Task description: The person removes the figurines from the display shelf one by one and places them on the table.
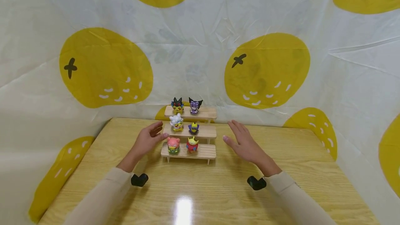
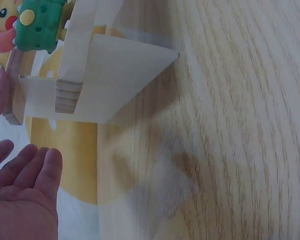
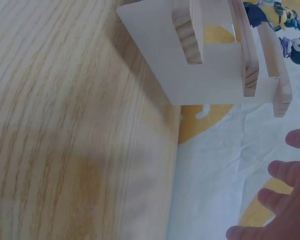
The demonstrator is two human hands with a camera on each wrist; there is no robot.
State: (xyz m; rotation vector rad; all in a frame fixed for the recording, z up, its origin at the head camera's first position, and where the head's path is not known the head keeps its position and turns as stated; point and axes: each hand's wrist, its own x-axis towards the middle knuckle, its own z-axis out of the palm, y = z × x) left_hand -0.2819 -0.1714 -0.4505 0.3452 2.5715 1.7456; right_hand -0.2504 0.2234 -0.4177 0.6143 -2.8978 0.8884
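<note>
A three-tier wooden display stand (image 1: 207, 132) stands at the back of the table, with two toy figures on each tier. The top tier bears a dark-eared yellow figure (image 1: 177, 106) and a purple-and-black one (image 1: 194, 107). In the middle are a white-topped yellow figure (image 1: 177, 123) and a blue-and-yellow one (image 1: 193, 128). A pink-and-green figure (image 1: 173, 146) and a red one with a yellow-green top (image 1: 192, 145) occupy the bottom. My left hand (image 1: 147, 142), fingers relaxed, is beside the stand's left end. Apart from its right end, my right hand (image 1: 245, 144) holds nothing, fingers extended.
The light wood table (image 1: 193, 190) reaches back to a white curtain (image 1: 193, 61) with large yellow fruit prints, which also rises on both sides. Dark wrist-worn devices (image 1: 139, 180) sit at both cuffs.
</note>
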